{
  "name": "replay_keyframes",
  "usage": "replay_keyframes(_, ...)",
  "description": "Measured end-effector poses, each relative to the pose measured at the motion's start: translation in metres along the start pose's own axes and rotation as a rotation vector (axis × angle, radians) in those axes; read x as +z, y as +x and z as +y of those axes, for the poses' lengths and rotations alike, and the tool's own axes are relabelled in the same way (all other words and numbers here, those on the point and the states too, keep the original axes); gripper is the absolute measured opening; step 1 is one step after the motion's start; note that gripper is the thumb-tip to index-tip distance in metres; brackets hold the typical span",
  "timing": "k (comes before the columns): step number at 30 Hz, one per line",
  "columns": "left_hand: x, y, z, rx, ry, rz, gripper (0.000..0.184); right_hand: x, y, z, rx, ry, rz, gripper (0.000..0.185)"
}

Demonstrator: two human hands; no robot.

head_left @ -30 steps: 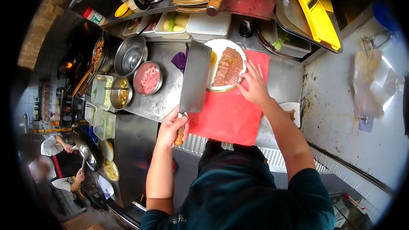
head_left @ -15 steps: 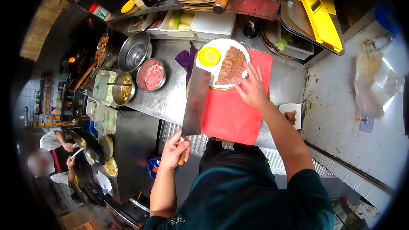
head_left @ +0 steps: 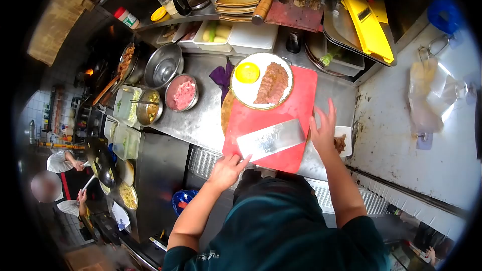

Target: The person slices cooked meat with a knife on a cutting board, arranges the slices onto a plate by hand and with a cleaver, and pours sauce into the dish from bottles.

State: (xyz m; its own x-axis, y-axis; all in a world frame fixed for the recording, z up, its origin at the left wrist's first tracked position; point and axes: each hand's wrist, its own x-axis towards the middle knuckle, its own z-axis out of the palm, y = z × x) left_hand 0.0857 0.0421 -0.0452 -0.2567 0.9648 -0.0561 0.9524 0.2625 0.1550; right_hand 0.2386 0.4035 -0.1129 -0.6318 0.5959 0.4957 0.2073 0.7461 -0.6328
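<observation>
My left hand is closed at the near-left end of a cleaver, whose handle is hidden by the fingers. The broad blade lies over the near part of a red cutting board. My right hand is open with fingers spread, at the board's right edge and beside a small white dish of brown meat. At the far side of the board stands a round plate, bearing sliced cooked meat and a round yellow item on a white bed.
Left of the board sit a bowl of raw pink meat, a steel bowl and a purple cloth. White tubs line the back under a shelf. A person handles a wok at far left.
The cleaver has swung from upright at the board's left edge to flat over its near part. My right hand has left the sliced meat and moved right and nearer.
</observation>
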Motion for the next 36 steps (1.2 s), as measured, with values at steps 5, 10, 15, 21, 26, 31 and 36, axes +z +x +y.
replay_keyframes(5, -0.011, 0.035, -0.01, -0.061, -0.193, 0.34, 0.036, -0.033, -0.045, -0.015, 0.058, -0.005, -0.009, 0.038)
replay_keyframes(10, 0.021, 0.099, -0.067, -0.6, -0.745, 0.456, 0.036, -0.055, -0.093, -0.039, 0.141, -0.079, 0.036, 0.042)
replay_keyframes(15, 0.024, 0.181, -0.119, -0.918, -1.556, 0.506, 0.037, -0.072, -0.141, -0.063, 0.233, -0.141, 0.084, 0.042)
replay_keyframes(21, 0.02, 0.199, -0.138, -0.908, -1.54, 0.323, 0.041, -0.075, -0.203, -0.092, 0.387, -0.324, 0.118, 0.043)
replay_keyframes(26, 0.052, 0.182, -0.141, -0.723, -1.203, 0.568, 0.044, -0.061, -0.202, -0.132, 0.498, -0.371, 0.114, 0.043)
replay_keyframes(31, 0.044, 0.15, -0.124, -0.767, -1.435, 0.391, 0.044, -0.042, -0.172, -0.137, 0.416, -0.339, 0.184, 0.049)
replay_keyframes(36, 0.028, 0.157, -0.129, -0.702, -1.515, 0.367, 0.041, -0.045, -0.125, -0.132, 0.303, -0.321, 0.173, 0.051)
